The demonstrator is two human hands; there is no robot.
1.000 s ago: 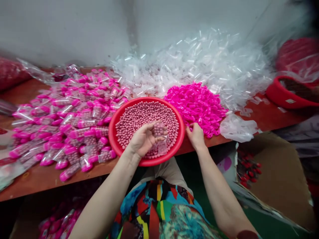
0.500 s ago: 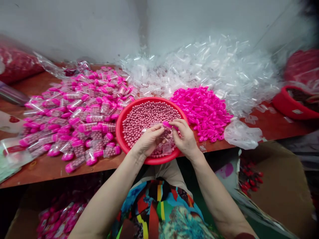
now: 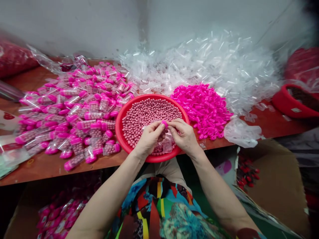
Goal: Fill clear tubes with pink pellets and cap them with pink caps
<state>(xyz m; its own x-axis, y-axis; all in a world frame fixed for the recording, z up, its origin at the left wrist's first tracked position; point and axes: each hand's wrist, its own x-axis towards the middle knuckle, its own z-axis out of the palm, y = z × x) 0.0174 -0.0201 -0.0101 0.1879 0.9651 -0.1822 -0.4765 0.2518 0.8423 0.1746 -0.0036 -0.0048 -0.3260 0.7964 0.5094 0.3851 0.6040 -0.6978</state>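
Note:
My left hand [image 3: 151, 137] is closed around a small clear plastic container, mostly hidden by the fingers. A bright pink cap [image 3: 164, 123] shows at its top, between both hands' fingertips. The fingers of my right hand [image 3: 183, 135] are pinched against the cap from the right. Both hands are over a red basin [image 3: 119, 127] full of small dusty-pink beads [image 3: 149, 111]. Near its front rim, partly under my right hand, clear containers [image 3: 167, 146] lie on the beads.
Left of the basin spreads a heap of bead-filled, pink-capped containers [image 3: 82, 113]. Loose pink caps [image 3: 204, 109] are piled right of it, before a mound of clear plastic containers [image 3: 211, 63]. A plastic bag [image 3: 242, 132] and a red tub [image 3: 292, 109] stand farther right.
My hands have drawn closer together. The pink cap has shifted slightly left, to my left thumb and the container, with my right fingers still at it.

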